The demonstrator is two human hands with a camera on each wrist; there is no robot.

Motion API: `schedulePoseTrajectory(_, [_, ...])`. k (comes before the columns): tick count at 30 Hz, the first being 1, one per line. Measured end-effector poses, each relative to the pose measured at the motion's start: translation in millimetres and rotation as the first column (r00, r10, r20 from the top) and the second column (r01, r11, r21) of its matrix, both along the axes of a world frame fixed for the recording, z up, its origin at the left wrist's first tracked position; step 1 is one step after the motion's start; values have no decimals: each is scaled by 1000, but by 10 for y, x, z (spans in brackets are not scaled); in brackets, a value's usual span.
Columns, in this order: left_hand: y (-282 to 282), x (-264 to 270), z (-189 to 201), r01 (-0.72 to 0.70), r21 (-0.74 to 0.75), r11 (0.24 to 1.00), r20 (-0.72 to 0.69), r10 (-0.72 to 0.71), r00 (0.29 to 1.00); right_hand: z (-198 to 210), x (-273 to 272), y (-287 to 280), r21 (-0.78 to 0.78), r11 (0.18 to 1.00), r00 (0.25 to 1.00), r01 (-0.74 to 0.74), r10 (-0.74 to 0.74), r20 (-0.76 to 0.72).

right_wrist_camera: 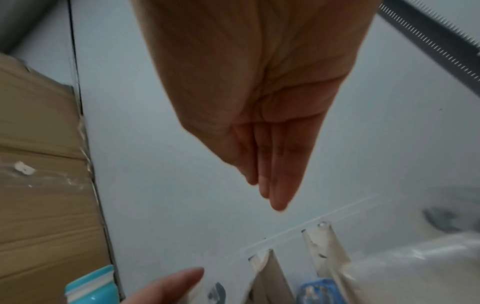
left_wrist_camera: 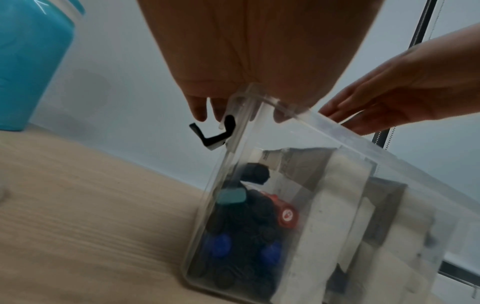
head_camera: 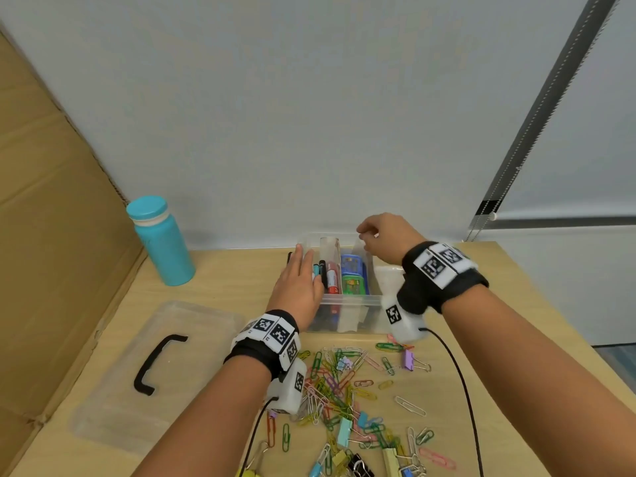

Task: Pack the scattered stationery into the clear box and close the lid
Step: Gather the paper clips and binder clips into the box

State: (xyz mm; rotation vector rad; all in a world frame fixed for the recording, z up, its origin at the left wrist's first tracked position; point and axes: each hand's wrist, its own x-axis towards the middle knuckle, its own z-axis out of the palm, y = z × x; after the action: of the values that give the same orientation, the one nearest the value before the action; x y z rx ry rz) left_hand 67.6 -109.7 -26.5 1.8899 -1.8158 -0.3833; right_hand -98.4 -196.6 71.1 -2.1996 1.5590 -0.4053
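The clear box [head_camera: 354, 299] stands open near the wall, split by white dividers [right_wrist_camera: 324, 242]. It holds black pens [head_camera: 322, 270], a red marker [head_camera: 332, 279], a blue item [head_camera: 351, 264] and a green one [head_camera: 351, 284]. My left hand [head_camera: 303, 266] rests flat on the box's left rim [left_wrist_camera: 337, 131], fingers straight, holding nothing. My right hand [head_camera: 370, 237] hovers over the far right corner; in the right wrist view its fingers [right_wrist_camera: 272, 185] are straight, together and empty. Coloured paper clips [head_camera: 330, 383] and binder clips [head_camera: 344, 432] lie scattered in front of the box. The clear lid [head_camera: 206, 339] with a black handle [head_camera: 155, 366] lies at the left.
A teal bottle [head_camera: 160, 241] stands at the back left by the wall. Cardboard [head_camera: 51, 235] leans along the left side. Black cables [head_camera: 461, 383] run from my wrist cameras across the wooden table [head_camera: 499, 321]. A window blind chain [head_camera: 481, 215] hangs at the right.
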Motion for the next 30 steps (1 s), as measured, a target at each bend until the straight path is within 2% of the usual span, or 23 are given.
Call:
schedulePoseTrajectory(2, [-3,4,5,1,6,1000,27,-2,1000,-26,-206,279,-102,994,986,28,-11,165])
schedulePoseTrajectory(5, [32,13,50,-9,8,1000,29,9,1000,-165,-517,687,-250,961,954,120,-42,297])
schedulePoseTrajectory(8, [231,-71,161,-37,-147,989,-56,29,998,-400,-814,974,-317,921,929,225,-105,354])
schedulePoseTrajectory(11, [571,-265,230,-30,-357,934,-75,3,997,-798,-1056,1074,-211,946,947,246,-189,259])
schedulePoseTrajectory(13, [741,-403,169,73,-375,924,-39,-94,995,-1047,-1141,1082,-29,986,985,167,-165,59])
schedulePoseTrajectory(15, [815,-505,24,205,-308,929,-13,-220,975,-1208,-1161,1086,176,980,989,96,-75,-125])
schedulePoseTrajectory(18, [780,-545,-212,286,-99,953,49,-282,958,-1307,-1094,1086,276,959,974,61,3,-228])
schedulePoseTrajectory(20, [723,-534,-323,282,83,956,109,-291,951,-1345,-1041,1075,262,964,967,56,13,-254])
schedulePoseTrajectory(22, [677,-525,-368,274,204,940,141,-305,942,-1396,-1011,1055,230,971,953,58,15,-303])
schedulePoseTrajectory(27, [611,-526,-378,257,302,918,254,-337,907,-1471,-949,1019,172,984,917,54,19,-398])
schedulePoseTrajectory(30, [584,-523,-396,236,326,916,273,-330,904,-1448,-924,1002,187,981,911,49,33,-412])
